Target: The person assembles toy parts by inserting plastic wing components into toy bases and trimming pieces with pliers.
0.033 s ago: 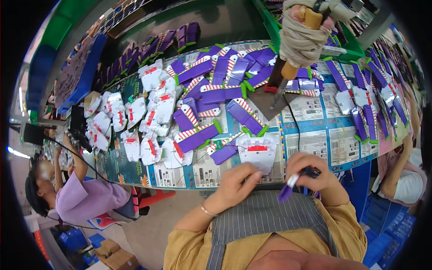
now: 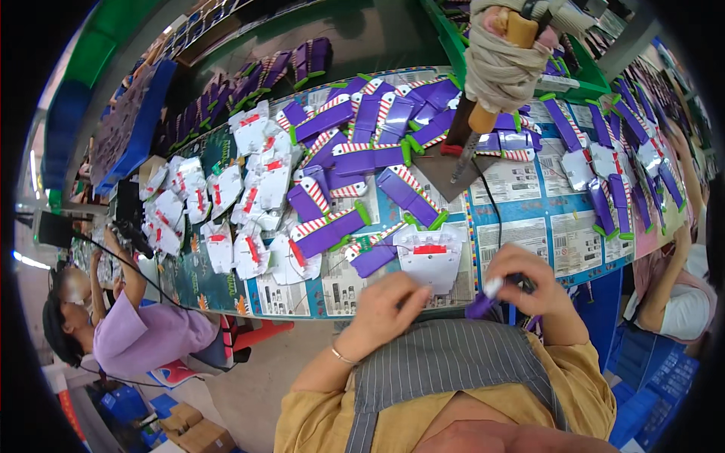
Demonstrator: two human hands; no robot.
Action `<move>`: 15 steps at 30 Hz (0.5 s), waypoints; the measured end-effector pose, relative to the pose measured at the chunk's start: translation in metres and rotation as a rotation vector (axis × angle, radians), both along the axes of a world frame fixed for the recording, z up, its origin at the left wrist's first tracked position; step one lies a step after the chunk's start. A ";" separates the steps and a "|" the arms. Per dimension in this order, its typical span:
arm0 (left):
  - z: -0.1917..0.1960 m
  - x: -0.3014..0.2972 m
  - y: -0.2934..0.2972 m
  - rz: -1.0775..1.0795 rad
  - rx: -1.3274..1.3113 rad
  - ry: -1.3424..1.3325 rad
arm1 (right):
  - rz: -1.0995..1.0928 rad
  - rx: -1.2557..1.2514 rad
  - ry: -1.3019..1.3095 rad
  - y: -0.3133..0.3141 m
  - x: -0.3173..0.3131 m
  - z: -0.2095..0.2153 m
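Resting at the near edge of the long bench with its printed blue and white sheets, the left hand lies with fingers loosely curled and nothing gripped, its fingertips touching the lower edge of a white plastic shell piece with a red strip. Just to the right of that white shell, the right hand is closed around a small purple plastic part with a white tip, which points down and leftward, off the bench edge and above the grey striped apron worn over a mustard-yellow shirt. Behind the white shell, further from the person, a heap of purple toy parts with red-and-white striped bands and green tips covers the middle of the bench, and to the left of the shell a spread of more white shells with red marks lies across the surface. Above and to the right of the white shell hangs a suspended driver tool with a wooden-coloured handle wrapped in pale cloth, its tip pointing down over a grey patch of the bench. Far to the left of the shell sits another person in a lilac top, holding a dark tool; at the right rim another person's arm reaches toward a further row of purple parts.
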State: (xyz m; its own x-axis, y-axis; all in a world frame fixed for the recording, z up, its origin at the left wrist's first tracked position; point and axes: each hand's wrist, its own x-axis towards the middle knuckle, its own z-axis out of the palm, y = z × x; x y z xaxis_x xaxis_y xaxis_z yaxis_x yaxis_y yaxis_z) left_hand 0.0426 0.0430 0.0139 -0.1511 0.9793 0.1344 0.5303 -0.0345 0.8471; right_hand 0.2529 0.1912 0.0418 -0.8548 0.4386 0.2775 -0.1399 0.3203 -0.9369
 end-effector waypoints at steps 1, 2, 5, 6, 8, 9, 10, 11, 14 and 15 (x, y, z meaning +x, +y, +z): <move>-0.005 -0.005 -0.004 0.069 -0.075 0.110 | -0.150 0.237 -0.135 0.001 0.006 0.000; -0.013 -0.010 -0.009 0.139 -0.150 0.220 | -0.281 0.323 -0.289 -0.001 0.010 -0.004; -0.018 -0.016 0.002 0.212 -0.088 0.345 | -0.393 0.588 -0.395 -0.006 0.020 -0.035; -0.022 -0.017 0.008 0.203 -0.046 0.355 | -0.386 0.606 -0.373 -0.008 0.019 -0.040; -0.024 -0.013 0.018 0.190 0.022 0.353 | -0.387 0.631 -0.323 -0.016 0.014 -0.049; -0.026 -0.011 0.020 0.143 0.030 0.273 | -0.347 0.650 -0.298 -0.017 0.010 -0.047; -0.026 -0.005 0.020 0.160 -0.050 0.157 | -0.313 0.667 -0.274 -0.017 0.007 -0.046; -0.024 0.001 0.021 0.200 -0.098 0.003 | -0.283 0.705 -0.256 -0.016 0.003 -0.045; -0.048 0.012 0.022 0.198 -0.116 -0.494 | -0.242 0.782 -0.259 -0.010 0.000 -0.044; -0.050 0.012 0.022 0.144 -0.161 -0.592 | -0.247 0.780 -0.265 -0.008 -0.001 -0.044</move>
State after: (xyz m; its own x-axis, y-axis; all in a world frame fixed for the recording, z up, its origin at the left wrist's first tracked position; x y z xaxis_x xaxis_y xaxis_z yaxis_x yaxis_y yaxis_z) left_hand 0.0545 0.0647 -0.0359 -0.2871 0.9445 -0.1598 -0.0399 0.1549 0.9871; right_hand 0.2517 0.1833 -0.0018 -0.8390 0.3873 0.3822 0.2108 0.8789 -0.4278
